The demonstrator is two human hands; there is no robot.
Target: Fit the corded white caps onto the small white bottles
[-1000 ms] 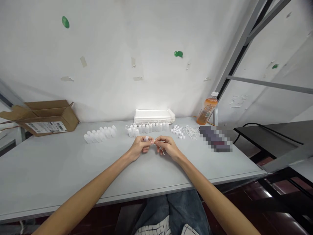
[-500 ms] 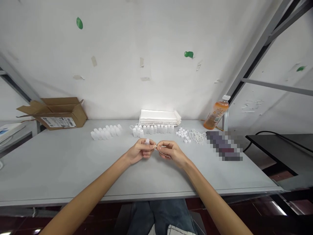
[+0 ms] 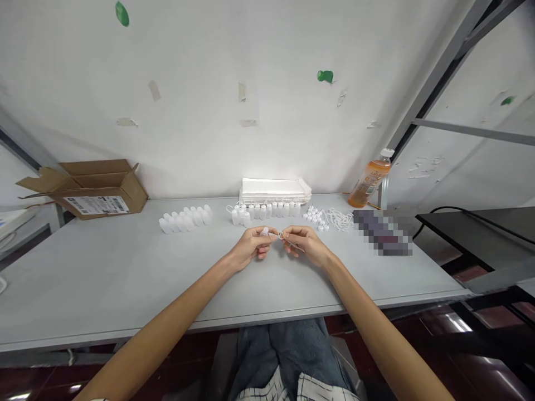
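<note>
Left hand (image 3: 252, 247) and right hand (image 3: 307, 245) are together above the worktop (image 3: 104, 267), just in front of the bottle row (image 3: 263, 210). Left pinches a small bottle (image 3: 264, 231); right pinches a white cord (image 3: 289, 238). Step in hand appears to be cord fitting; next move calls for securing the cord to the bottle.

from my end nothing's really readable tbh. the white shipping label (image 3: 96, 204) on the cardboard box (image 3: 125, 190) has a barcode and tiny print, too small to make out, and the orange drink bottle (image 3: 369, 184) has lettering i can't read either.
</note>
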